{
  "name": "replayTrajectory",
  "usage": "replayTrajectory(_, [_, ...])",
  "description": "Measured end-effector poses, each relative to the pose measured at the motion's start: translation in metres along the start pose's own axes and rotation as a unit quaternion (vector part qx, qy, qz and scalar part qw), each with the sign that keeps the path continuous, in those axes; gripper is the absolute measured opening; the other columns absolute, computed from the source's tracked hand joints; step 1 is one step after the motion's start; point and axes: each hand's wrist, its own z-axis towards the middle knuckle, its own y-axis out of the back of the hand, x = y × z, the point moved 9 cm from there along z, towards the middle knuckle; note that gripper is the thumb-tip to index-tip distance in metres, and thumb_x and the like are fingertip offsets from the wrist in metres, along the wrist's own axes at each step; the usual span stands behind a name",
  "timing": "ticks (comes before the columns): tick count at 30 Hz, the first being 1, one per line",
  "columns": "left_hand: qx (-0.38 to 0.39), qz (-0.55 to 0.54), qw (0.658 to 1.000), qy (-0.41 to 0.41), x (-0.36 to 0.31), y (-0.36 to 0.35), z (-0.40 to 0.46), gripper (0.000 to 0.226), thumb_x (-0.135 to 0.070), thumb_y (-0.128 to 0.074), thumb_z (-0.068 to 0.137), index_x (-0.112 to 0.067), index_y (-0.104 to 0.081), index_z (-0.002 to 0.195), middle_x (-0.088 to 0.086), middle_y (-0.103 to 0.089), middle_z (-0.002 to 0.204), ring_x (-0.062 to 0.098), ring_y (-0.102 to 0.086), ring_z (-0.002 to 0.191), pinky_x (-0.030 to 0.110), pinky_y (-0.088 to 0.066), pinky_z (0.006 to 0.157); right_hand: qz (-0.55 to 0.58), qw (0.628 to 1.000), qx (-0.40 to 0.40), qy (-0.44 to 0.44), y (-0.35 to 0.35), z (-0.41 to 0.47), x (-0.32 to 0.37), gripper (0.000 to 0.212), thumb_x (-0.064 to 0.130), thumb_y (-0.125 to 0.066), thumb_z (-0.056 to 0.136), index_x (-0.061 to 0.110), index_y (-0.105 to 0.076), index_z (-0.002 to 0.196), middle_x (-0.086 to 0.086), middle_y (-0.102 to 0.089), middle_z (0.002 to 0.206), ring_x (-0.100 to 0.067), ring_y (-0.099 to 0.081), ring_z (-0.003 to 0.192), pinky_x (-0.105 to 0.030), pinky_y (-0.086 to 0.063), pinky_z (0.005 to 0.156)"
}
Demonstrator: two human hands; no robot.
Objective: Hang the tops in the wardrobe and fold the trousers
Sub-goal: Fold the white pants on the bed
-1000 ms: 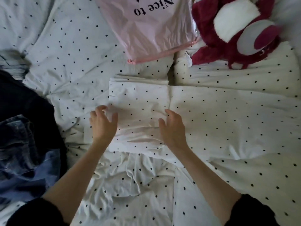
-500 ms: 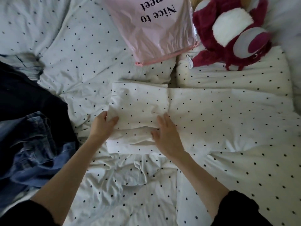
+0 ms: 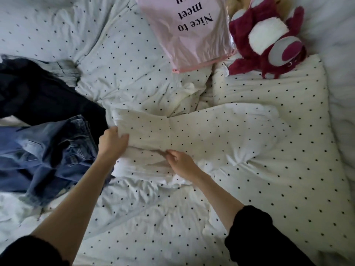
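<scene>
A folded white garment with black dots (image 3: 148, 135), seemingly trousers, lies in the middle of the dotted bed cover (image 3: 269, 169). My left hand (image 3: 112, 144) grips its left edge, thumb on top and fingers hidden beneath the cloth. My right hand (image 3: 181, 163) pinches the near edge of the top layer, with the fingertips tucked into the fold. A pair of blue jeans (image 3: 48, 150) lies crumpled at the left, right beside my left hand. Behind the jeans are a dark garment (image 3: 38, 98) and a grey one (image 3: 65, 72).
A pink plastic bag (image 3: 192, 35) printed "Nice to meet" lies at the far side of the bed. Beside it, at the far right, sits a dark red plush toy (image 3: 269, 41). The rumpled dotted cover spreads across the near side and the right.
Both hands lay flat on the folded white garment; now they grip its left and near edges. The bundle sits closer to the jeans, and the view has swung left.
</scene>
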Motion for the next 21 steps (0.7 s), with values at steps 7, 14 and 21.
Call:
replayTrajectory(7, [0.173,-0.205,0.959,-0.094,-0.141,-0.095,-0.035,0.046,-0.01,-0.048,0.092,-0.011,-0.042,0.138,0.003,-0.06,0.08,0.018,-0.059,0.063,0.023,-0.055,0.058,0.327,0.915,-0.2,-0.126,0.113,-0.036,-0.071,0.029,0.028,-0.038,0.101,0.012,-0.061,0.107,-0.007,-0.065,0.11,-0.021,-0.063,0.094,-0.041,-0.05,0.092])
replayTrajectory(14, [0.272,-0.151,0.948,-0.063,-0.112,-0.172,-0.045,0.032,-0.016,-0.05,0.095,-0.006,-0.055,0.125,0.014,-0.062,0.114,0.024,-0.059,0.091,0.031,-0.05,0.078,0.195,0.938,-0.239,-0.156,0.154,-0.044,-0.105,0.016,0.021,-0.041,0.096,0.015,-0.052,0.085,-0.003,-0.041,0.071,-0.015,-0.043,0.063,-0.017,-0.046,0.054])
replayTrajectory(21, [0.242,-0.247,0.928,0.137,-0.022,-0.2,-0.017,0.048,-0.033,-0.051,0.095,-0.008,-0.041,0.135,0.009,-0.053,0.117,0.023,-0.051,0.099,0.034,-0.043,0.08,-0.318,0.923,-0.212,0.035,0.124,-0.019,-0.057,0.043,0.027,-0.039,0.098,0.014,-0.044,0.139,-0.01,-0.023,0.155,-0.023,-0.011,0.145,-0.035,-0.01,0.116])
